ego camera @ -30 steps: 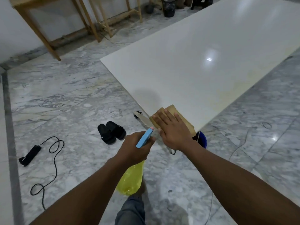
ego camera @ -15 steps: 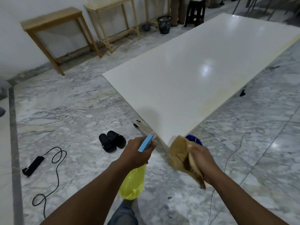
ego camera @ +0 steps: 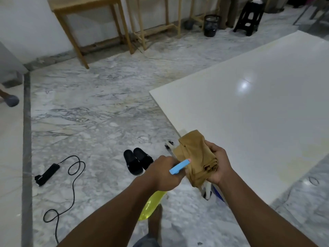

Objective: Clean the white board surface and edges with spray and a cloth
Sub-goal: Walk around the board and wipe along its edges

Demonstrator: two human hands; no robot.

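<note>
The left hand is gripping the spray bottle while the right hand is clutching the bunched cloth by the board edge.

We log a white marble floor with grey veins across most of the frame. A dark grey strip runs down the left side, with paler flooring left of it. White wall at upper left. Two light wooden tables stand against it: one at upper left, another at top centre. Black wastebasket and black stool at upper right. Black slippers sit side by side at centre. Black power strip with looping cord at lower left. Soft, even indoor light.
</note>
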